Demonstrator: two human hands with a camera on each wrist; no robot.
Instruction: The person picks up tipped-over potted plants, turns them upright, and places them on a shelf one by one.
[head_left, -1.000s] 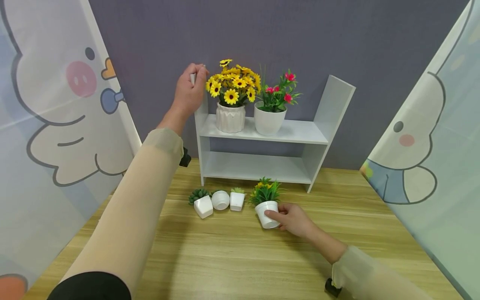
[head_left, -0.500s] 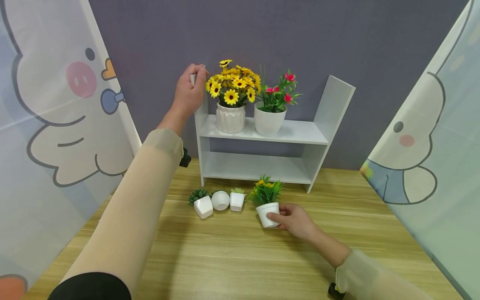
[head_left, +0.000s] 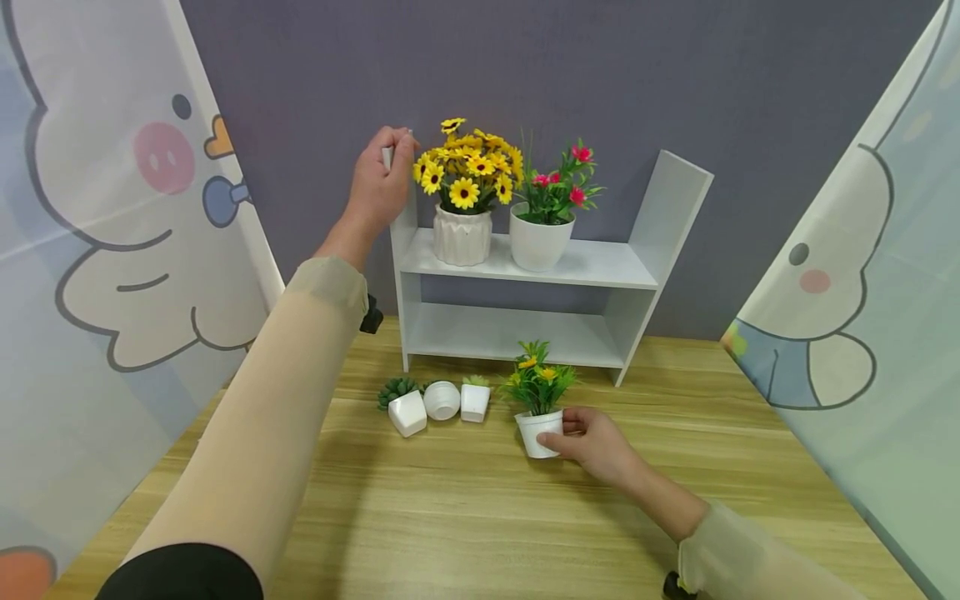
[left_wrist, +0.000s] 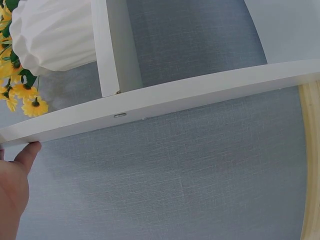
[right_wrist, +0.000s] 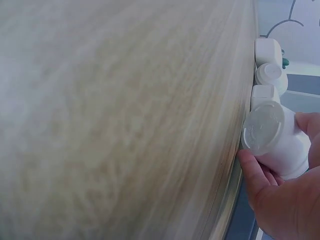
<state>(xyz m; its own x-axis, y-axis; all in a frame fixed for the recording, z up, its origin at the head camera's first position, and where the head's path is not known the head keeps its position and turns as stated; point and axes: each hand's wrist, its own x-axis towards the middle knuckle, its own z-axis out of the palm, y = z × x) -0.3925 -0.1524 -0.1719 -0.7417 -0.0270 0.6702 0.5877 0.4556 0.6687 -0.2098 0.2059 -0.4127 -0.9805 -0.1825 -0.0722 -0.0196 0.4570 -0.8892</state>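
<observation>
My left hand point(head_left: 380, 179) grips the top of the left side panel of a white two-tier shelf point(head_left: 611, 260). In the left wrist view, a thumb or finger of that hand point(left_wrist: 12, 187) presses against the panel point(left_wrist: 165, 97). My right hand point(head_left: 600, 450) holds a small white flowerpot point(head_left: 536, 433) with a yellow-flowered plant point(head_left: 538, 379), in front of the shelf. Thumb and fingers pinch the pot from its right side. Seen from the right wrist, the round pot base point(right_wrist: 263, 127) faces the camera, with the hand point(right_wrist: 285, 200) around its lower part.
Three little white succulent pots lie on the table left of the held one: a square pot point(head_left: 407, 414), a round pot point(head_left: 442, 402) and another square pot point(head_left: 474, 403). On the upper tier stand a ribbed pot of yellow daisies point(head_left: 462, 237) and a pot with pink flowers point(head_left: 541, 243).
The yellow-flowered plant has tipped more upright in my right hand and shifted slightly to the right. My left hand stays on the shelf panel.
</observation>
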